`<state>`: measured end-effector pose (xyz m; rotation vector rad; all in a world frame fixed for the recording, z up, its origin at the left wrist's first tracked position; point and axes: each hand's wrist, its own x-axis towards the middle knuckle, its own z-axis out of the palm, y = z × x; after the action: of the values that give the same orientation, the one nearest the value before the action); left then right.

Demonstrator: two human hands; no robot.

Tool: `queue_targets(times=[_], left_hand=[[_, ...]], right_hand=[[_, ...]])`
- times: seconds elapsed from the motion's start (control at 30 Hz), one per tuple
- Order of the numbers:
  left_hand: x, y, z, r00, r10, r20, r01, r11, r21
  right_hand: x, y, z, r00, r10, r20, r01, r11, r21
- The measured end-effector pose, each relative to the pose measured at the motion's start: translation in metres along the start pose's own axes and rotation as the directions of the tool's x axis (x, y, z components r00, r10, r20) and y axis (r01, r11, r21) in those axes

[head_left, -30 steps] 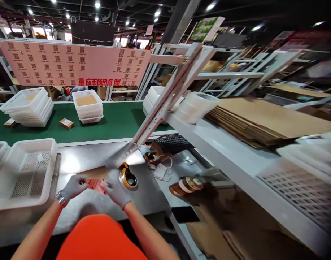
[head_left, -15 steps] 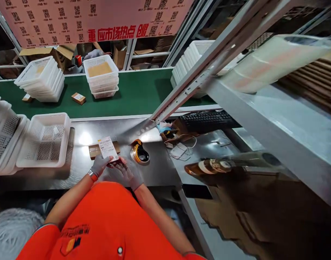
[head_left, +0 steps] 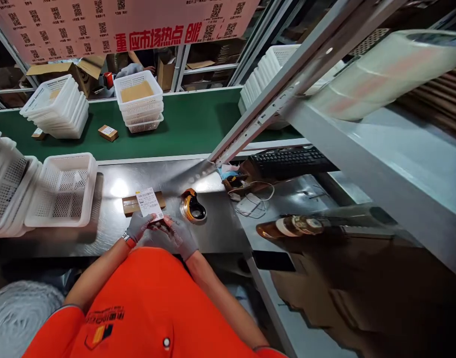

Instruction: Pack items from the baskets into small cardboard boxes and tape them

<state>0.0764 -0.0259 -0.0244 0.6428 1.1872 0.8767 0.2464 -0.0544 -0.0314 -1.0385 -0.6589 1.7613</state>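
Note:
A white printed shipping label [head_left: 148,203] is held over the steel bench. My left hand [head_left: 138,226], in a grey glove, pinches it at its lower left edge. My right hand [head_left: 181,237], gloved too, has its fingers closed at the label's lower right corner; the fingertips are partly hidden. Behind the label lies a small brown cardboard box [head_left: 130,205], partly covered by it. To the right of my hands, an orange and black tape dispenser [head_left: 194,206] stands on the bench.
White plastic baskets [head_left: 65,191] stand at left. Beyond the bench runs a green conveyor belt [head_left: 198,122] carrying basket stacks and a small labelled box [head_left: 108,132]. A slanted metal post [head_left: 257,117], keyboard [head_left: 293,161], bottle [head_left: 289,226] and phone [head_left: 273,260] are at right.
The view has shifted slightly. Both hands stay together at the label, with only a very small movement of the right fingers.

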Motion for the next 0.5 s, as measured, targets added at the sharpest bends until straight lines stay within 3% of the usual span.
queue_targets(times=[0.17,0.27,0.33,0.4,0.43,0.5], left_hand=[[-0.001,-0.002,0.002,1.000,-0.019,0.023,0.019,1.000,0.004],[-0.001,-0.002,0.004,1.000,-0.019,-0.005,0.020,0.995,0.093],[-0.003,0.001,0.005,0.992,0.067,-0.109,-0.041,0.973,0.225],[-0.006,0.005,0.007,0.948,0.240,-0.208,-0.154,0.920,0.360],[-0.009,0.007,0.008,0.925,0.317,-0.209,-0.214,0.889,0.405],[-0.014,0.011,0.011,0.921,0.377,-0.095,-0.302,0.847,0.437]], right_hand=[[0.001,0.007,-0.001,1.000,-0.008,-0.020,0.008,1.000,-0.007],[0.005,0.015,-0.003,0.997,-0.023,-0.072,0.022,1.000,-0.011],[0.008,0.020,-0.005,0.987,-0.032,-0.156,0.031,0.999,-0.010],[0.010,0.025,-0.008,0.970,-0.042,-0.239,0.040,0.999,-0.011],[0.011,0.027,-0.010,0.964,-0.053,-0.260,0.049,0.999,-0.021],[0.011,0.030,-0.013,0.964,-0.094,-0.251,0.078,0.994,-0.074]])
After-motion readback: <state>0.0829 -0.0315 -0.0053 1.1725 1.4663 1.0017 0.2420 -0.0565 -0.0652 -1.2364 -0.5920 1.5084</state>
